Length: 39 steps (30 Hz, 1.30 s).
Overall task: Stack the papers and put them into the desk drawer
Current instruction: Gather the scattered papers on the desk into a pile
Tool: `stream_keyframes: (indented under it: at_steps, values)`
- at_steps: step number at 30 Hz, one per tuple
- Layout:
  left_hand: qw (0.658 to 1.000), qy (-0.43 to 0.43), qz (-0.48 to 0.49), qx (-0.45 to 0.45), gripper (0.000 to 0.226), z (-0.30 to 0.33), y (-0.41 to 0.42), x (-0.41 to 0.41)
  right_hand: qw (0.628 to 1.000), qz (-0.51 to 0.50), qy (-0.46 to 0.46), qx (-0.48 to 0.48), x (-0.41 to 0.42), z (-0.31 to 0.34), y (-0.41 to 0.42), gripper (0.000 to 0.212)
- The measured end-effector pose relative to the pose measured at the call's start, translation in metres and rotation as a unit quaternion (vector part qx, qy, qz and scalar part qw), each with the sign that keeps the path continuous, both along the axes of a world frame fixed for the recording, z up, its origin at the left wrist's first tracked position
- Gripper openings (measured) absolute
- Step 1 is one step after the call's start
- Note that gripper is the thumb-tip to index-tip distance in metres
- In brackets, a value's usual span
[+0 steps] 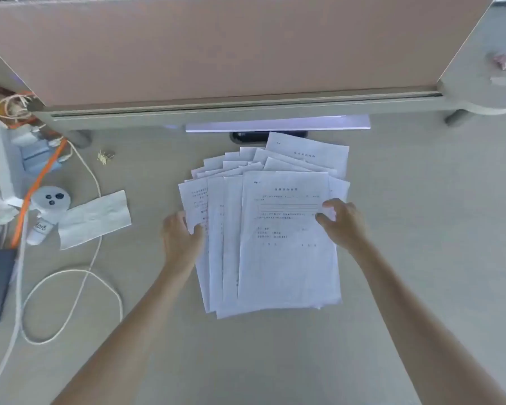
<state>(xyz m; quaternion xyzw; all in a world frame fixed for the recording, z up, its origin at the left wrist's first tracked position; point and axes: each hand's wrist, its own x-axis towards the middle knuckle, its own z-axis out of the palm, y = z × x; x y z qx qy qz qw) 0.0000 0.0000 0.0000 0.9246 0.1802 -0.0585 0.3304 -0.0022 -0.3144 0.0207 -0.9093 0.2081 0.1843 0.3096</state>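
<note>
Two hands, left point(179, 232) and right point(341, 219), gripping fanned papers point(278, 244) on beige desk point(421, 229).

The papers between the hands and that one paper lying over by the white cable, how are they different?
The papers are many sheets fanned out and overlapping; the lone paper is a single sheet. The papers carry printed text and look larger; the lone paper looks blank and creased. The left hand and right hand grip the papers at the sides; nothing touches the lone paper. Both are white and lie on the desk.
</note>
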Motion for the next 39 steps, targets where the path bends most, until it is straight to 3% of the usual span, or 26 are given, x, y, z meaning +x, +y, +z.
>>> stream_keyframes:
  at_steps: [5,9,19,23,27,34,39]
  values:
    - [1.000,-0.027,0.007,0.003,0.005,-0.030,0.004,0.004,0.992,-0.053,-0.063,-0.101,-0.008,-0.037,-0.001,0.049]
    - [0.997,-0.078,0.025,-0.006,0.032,-0.046,0.002,0.009,0.980,-0.028,-0.119,-0.156,-0.009,-0.053,0.002,0.052]
    - [0.985,-0.173,0.023,-0.006,0.045,-0.073,-0.011,0.017,0.973,-0.025,-0.224,-0.048,-0.006,-0.070,0.007,0.053]
    - [0.983,-0.176,0.013,-0.049,0.039,-0.070,-0.004,0.010,0.967,-0.042,-0.241,-0.071,-0.014,-0.073,0.000,0.047]
    - [0.986,-0.152,0.001,-0.061,0.052,-0.064,-0.008,-0.002,0.967,-0.036,-0.242,-0.076,-0.021,-0.070,0.013,0.042]
    - [0.983,-0.161,-0.001,-0.086,0.050,-0.064,-0.022,0.002,0.963,-0.040,-0.263,-0.044,-0.014,-0.074,0.029,0.054]
    - [0.979,-0.188,-0.006,-0.076,0.041,-0.070,-0.015,0.022,0.954,-0.041,-0.294,-0.049,0.007,-0.083,0.020,0.037]
